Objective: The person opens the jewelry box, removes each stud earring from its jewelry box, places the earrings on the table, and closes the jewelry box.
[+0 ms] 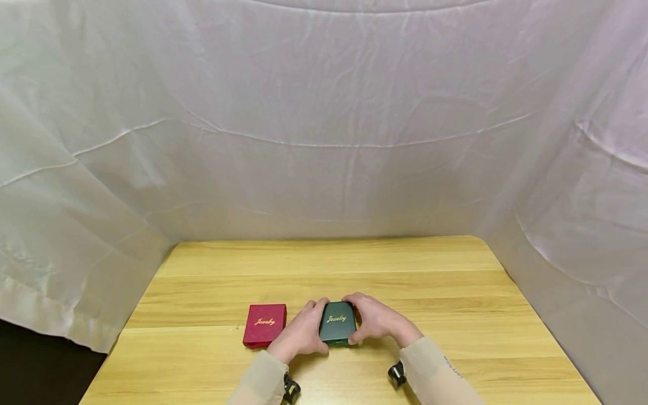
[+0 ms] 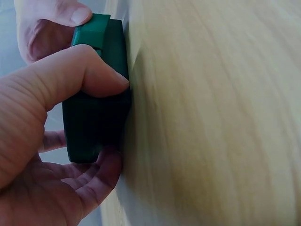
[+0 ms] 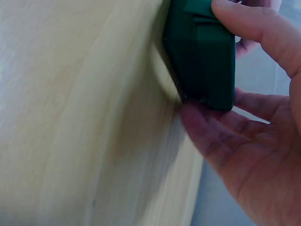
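Note:
A dark green jewelry box [image 1: 337,322], with "Jewelry" in gold script on its lid, lies between the two hands at the table's near middle. My left hand [image 1: 304,330] grips its left side, thumb at the near corner and fingers at the far end. On the opposite side, my right hand [image 1: 377,319] holds the box, its thumb against a green flap [image 3: 198,8] on the near side. The fingers of the right hand [image 3: 256,136] reach round the far corner. A red jewelry box [image 1: 265,324] with matching gold script sits left of my left hand.
Everything lies on a light wooden table [image 1: 430,270] with a rounded far right corner. Pale cloth curtains [image 1: 324,185] hang behind it and along both sides. Small black devices are strapped at both wrists.

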Tool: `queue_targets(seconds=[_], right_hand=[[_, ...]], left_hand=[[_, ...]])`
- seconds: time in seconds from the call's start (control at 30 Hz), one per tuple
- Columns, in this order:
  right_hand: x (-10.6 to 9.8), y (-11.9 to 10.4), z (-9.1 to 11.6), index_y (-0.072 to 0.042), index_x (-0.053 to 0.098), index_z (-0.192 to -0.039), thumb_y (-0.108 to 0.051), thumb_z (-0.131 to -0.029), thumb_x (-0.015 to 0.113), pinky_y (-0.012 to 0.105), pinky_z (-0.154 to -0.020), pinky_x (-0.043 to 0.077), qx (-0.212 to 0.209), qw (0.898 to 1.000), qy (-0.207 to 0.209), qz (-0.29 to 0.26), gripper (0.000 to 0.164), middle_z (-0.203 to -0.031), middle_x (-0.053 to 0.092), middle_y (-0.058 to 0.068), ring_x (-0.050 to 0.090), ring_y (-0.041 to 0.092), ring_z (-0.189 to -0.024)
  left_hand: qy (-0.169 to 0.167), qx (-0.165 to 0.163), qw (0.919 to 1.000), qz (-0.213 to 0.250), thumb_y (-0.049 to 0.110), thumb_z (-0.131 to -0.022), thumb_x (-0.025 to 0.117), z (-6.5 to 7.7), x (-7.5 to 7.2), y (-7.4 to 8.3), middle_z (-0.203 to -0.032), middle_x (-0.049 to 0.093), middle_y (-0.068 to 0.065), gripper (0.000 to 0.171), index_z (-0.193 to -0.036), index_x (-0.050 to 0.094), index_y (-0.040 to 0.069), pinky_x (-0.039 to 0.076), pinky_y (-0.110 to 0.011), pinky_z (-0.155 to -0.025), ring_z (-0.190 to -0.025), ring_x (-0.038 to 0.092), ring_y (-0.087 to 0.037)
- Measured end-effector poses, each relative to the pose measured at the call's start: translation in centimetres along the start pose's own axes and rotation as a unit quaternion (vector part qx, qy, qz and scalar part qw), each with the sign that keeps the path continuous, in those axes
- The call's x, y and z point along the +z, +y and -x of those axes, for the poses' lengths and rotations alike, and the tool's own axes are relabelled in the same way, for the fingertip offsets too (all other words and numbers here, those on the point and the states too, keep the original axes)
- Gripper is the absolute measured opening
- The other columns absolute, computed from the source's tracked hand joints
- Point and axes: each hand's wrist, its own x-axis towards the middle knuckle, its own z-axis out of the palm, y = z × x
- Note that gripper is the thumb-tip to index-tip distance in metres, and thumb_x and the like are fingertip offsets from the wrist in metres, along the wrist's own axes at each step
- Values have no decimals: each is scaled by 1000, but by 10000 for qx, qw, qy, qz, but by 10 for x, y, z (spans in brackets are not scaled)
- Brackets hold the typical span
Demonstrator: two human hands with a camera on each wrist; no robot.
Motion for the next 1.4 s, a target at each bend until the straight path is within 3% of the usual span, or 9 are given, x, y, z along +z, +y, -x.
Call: queue_targets(seconds=[0.27, 0.63, 1.4], right_hand=[[1, -4, 0, 1, 47, -137, -19, -57, 94, 39, -95, 47, 62, 9997, -181, 131, 96, -121, 54, 5, 54, 17, -105], [0, -5, -2, -2, 53, -129, -18, -56, 92, 36, -89, 48, 121, 9996, -143, 209, 84, -111, 56, 1, 54, 14, -95], [-7, -2, -6, -5, 56, -123, -19, -55, 92, 31, -84, 48, 109, 9990, -440, -23, 78, -105, 59, -4, 54, 10, -90]], left_hand=[[6, -47, 10000, -27, 16, -58, 91, 0, 0, 1, -118, 51, -14, 102, -144, 38, 4, 51, -36, -82, -94, 54, -20], [-56, -125, 9999, -77, 15, -58, 91, 0, 0, 3, -121, 51, -16, 103, -145, 37, 4, 51, -38, -84, -97, 54, -22], [-113, -152, 9998, -36, 15, -58, 91, 1, 0, 6, -119, 52, -15, 103, -144, 38, 3, 51, -36, -85, -95, 56, -20]])
